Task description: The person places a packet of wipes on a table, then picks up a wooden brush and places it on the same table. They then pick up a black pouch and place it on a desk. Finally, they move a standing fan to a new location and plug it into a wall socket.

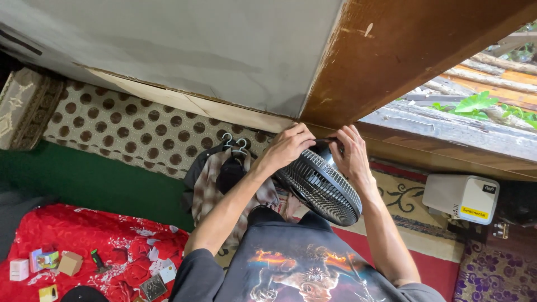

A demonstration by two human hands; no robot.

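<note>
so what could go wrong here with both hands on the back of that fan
1. Both the left hand and right hand grip the black fan behind its grille, up by the wooden beam; a slip could drop it.
2. Fingers sit close to the grille slots and might get pinched.
3. The hanging shirts close beside it could snag the grille.

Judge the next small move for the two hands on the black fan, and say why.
Probably a small tilt or turn of the fan head. Both the left hand and the right hand grip the top back of the black fan, behind its grille, close under the wooden beam. The exact part under the fingers is hidden, so this is only a guess.
</note>
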